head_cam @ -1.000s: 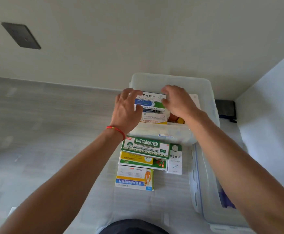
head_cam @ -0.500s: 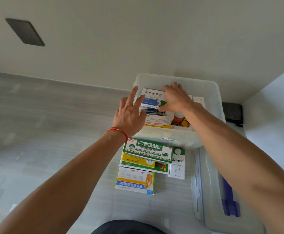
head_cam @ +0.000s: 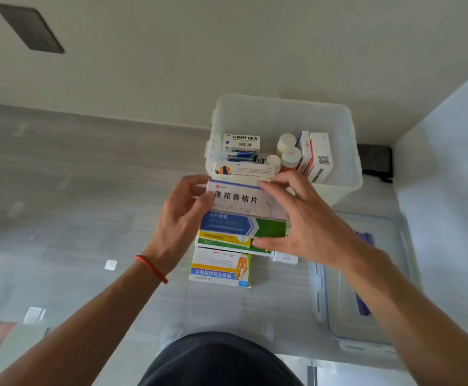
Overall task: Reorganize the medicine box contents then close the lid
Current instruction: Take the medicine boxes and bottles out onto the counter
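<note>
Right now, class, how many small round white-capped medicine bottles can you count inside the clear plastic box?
3, clustered right of centre in the clear plastic box: rear bottle, middle bottle, front bottle. More may be hidden behind the cartons.

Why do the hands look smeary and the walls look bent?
In the head view, the right hand and left hand are motion-blurred around the white box; the wide lens bows the wall edges; soft light, no glare on the clear bin.
</note>
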Action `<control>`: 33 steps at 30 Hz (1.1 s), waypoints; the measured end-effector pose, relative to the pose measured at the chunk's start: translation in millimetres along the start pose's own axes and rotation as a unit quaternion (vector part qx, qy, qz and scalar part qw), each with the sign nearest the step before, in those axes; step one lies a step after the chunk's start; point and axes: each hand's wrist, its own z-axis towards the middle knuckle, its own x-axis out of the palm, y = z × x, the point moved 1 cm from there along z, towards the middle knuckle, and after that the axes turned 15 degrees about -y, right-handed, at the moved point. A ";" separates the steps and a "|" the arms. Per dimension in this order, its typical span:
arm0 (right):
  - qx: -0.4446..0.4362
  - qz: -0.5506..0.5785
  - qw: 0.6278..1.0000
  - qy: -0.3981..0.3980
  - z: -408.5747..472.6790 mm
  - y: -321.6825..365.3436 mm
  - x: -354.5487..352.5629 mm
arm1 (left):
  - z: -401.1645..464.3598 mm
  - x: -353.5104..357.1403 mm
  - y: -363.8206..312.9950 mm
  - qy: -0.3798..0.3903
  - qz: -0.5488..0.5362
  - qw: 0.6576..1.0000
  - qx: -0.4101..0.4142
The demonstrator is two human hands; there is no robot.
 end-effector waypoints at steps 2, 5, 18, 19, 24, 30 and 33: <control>0.014 0.001 0.999 0.036 -25.0 6.0 35.3 | -23.8 -11.9 34.1 -0.007 0.032 0.998 -0.057; 0.068 0.035 0.992 0.098 -58.6 6.1 90.3 | -44.9 -27.9 84.3 -0.051 0.129 0.984 -0.113; 0.055 -0.054 0.995 0.064 -99.6 4.9 152.7 | -48.4 -21.4 108.8 -0.079 0.371 0.924 0.038; 0.051 -0.051 0.996 0.054 -99.0 5.6 146.4 | -46.8 -18.5 98.4 -0.079 0.363 0.926 0.072; 0.069 0.050 0.996 -0.019 -69.0 4.5 87.6 | -16.9 2.3 28.6 -0.096 0.316 0.912 0.242; 0.046 0.091 0.966 -0.238 29.7 -17.7 13.5 | 63.2 39.3 -35.8 -0.145 0.286 0.885 0.339; 0.089 0.054 0.969 -0.222 82.3 -44.3 10.1 | 108.0 59.1 -38.2 -0.123 0.363 0.874 0.298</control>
